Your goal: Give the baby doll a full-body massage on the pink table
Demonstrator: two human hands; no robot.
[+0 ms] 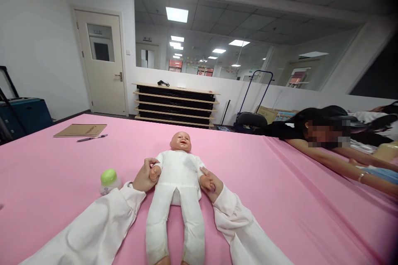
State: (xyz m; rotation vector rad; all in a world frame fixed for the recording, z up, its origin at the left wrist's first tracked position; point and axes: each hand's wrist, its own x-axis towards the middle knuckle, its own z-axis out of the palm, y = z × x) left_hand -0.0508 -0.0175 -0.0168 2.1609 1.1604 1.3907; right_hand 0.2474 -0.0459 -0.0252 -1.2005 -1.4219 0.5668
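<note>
A baby doll point(180, 169) with a bare plastic head and a white cloth body lies on its back on the pink-covered table point(267, 198), its legs toward me. My left hand point(143, 179) is closed around the doll's arm on the left side, just by the doll's small plastic hand. On the other side, my right hand point(217, 183) grips the opposite arm, its fingertips on the white sleeve; part of this hand is hidden behind the doll's hand. Left of my left wrist stands a small jar point(109, 180) with a green lid.
A brown notebook point(81, 130) and a pen point(92, 138) lie at the table's far left. Another person point(314, 149) leans over the table's right side, arms stretched out. Stacked boards point(175, 103), a folding chair point(251, 120) and a trolley handle point(257, 87) stand beyond the far edge.
</note>
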